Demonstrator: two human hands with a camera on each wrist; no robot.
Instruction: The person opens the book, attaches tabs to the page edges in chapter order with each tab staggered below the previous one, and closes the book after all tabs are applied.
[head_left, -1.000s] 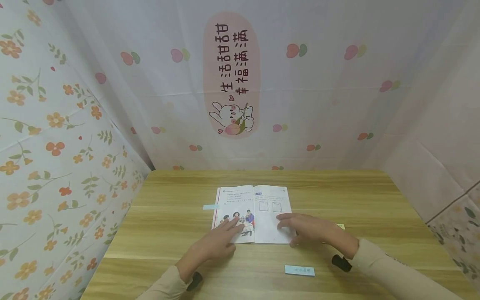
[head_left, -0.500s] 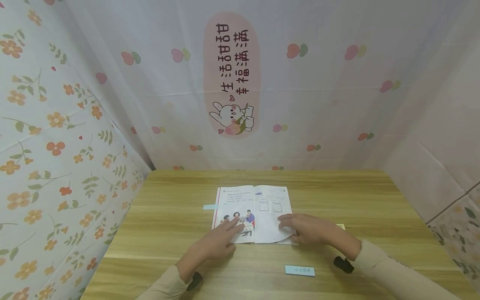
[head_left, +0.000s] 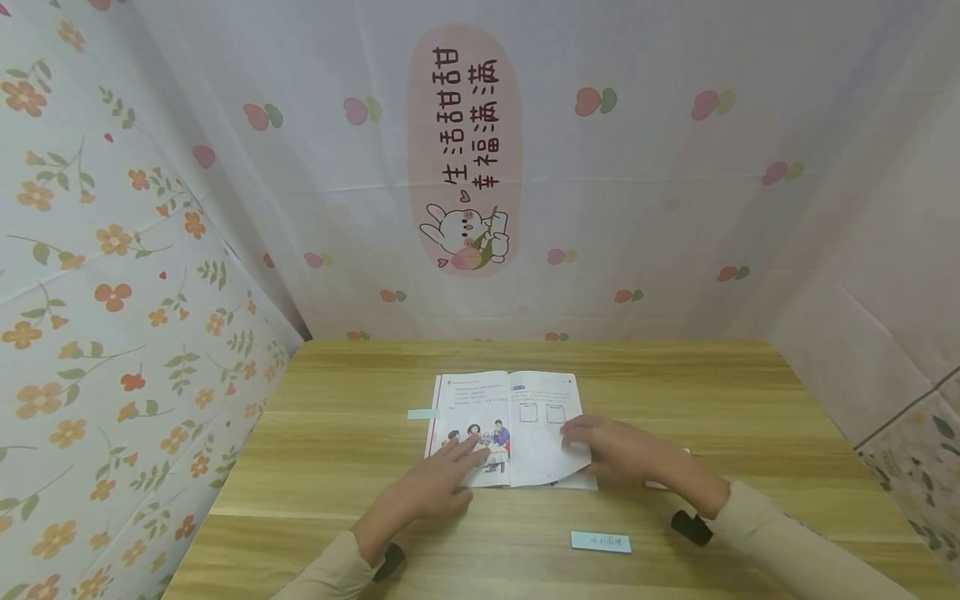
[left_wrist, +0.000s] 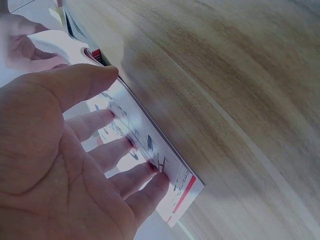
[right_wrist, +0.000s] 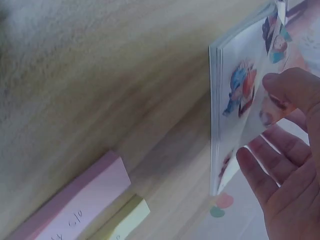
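Note:
An open book (head_left: 468, 392) lies on the wooden table, with text and a colour picture of seated figures on its left page. My left hand (head_left: 429, 486) rests on that page; in the left wrist view its fingers (left_wrist: 135, 182) spread over the picture near the lower edge. My right hand (head_left: 621, 450) pinches the lower outer corner of the right page (head_left: 543, 454), which is lifted and bent. In the right wrist view the thumb (right_wrist: 286, 86) lies against this page, and a coloured picture (right_wrist: 243, 85) shows on the page beneath.
A blue sticky-note pad (head_left: 600, 542) with handwriting lies near the front. Pink (right_wrist: 80, 200) and yellow (right_wrist: 122, 220) sticky-note pads lie right of the book, mostly behind the right forearm in the head view. A light-blue tab (head_left: 422, 414) sticks out from the book's left edge.
The right page's lower corner has come up off the page below and curls upward. My right hand has shifted slightly right with it. My left hand has stayed still.

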